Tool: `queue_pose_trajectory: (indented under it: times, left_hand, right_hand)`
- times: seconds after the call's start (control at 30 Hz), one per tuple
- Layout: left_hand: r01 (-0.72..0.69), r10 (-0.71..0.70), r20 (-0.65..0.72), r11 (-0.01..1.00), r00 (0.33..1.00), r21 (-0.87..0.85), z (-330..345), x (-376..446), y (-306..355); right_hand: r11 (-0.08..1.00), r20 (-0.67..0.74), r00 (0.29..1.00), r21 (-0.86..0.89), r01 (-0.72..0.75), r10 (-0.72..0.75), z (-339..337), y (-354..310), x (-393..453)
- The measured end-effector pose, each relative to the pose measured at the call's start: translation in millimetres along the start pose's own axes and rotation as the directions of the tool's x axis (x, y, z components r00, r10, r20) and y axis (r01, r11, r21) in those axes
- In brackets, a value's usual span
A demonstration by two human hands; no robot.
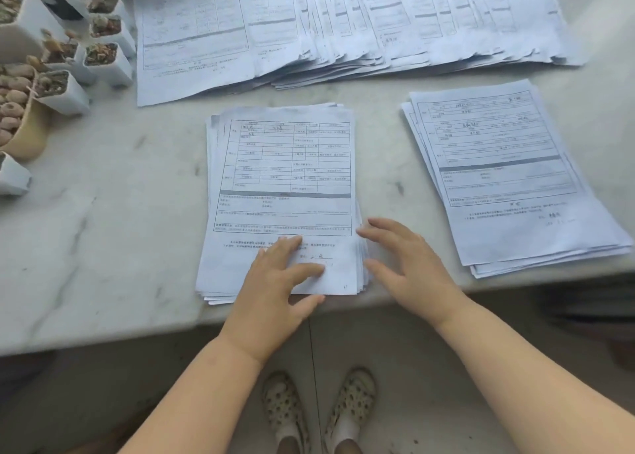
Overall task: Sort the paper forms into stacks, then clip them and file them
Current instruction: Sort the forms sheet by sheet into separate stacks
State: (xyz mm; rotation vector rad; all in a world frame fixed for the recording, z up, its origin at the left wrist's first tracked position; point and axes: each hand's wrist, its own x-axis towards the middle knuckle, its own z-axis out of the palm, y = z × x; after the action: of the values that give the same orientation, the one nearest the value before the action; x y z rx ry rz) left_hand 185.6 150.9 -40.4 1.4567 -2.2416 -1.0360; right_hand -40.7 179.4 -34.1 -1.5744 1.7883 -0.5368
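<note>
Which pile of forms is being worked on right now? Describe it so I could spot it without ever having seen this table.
On the marble table, look at the near edge, in the middle. The centre stack lies there, squarer to the edge than the tilted right stack and apart from the fanned spread at the back. Only it has hands on it: the left hand on top, the right hand at its side.

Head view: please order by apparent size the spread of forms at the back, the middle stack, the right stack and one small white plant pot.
1. Spread of forms
2. Middle stack and right stack: alike, unranked
3. White plant pot
</note>
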Motion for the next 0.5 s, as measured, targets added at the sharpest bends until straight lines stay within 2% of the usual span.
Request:
queue_pose_trajectory:
  times: [0.13, 0.27, 0.37, 0.5]
  left_hand:
    - [0.019, -0.027, -0.048, 0.987, 0.999, -0.157, 3, -2, -5]
    - [0.083, -0.170, -0.260, 0.946, 0.951, -0.315, 4, 1, 2]
    - [0.179, -0.321, -0.337, 0.903, 0.885, -0.389, 4, 5, 7]
    - [0.235, -0.335, -0.354, 0.926, 0.873, -0.296, 2, 8, 9]
  right_hand:
    - [0.999, -0.049, 0.999, 0.044, 0.007, -0.005, 12, -1, -6]
    - [0.991, -0.074, 0.997, 0.135, -0.011, 0.021, 12, -2, -2]
    - [0.999, -0.032, 0.999, -0.008, 0.034, -0.034, 14, 1, -2]
    - [0.992, -0.090, 0.993, -0.104, 0.069, -0.079, 23, 3, 0]
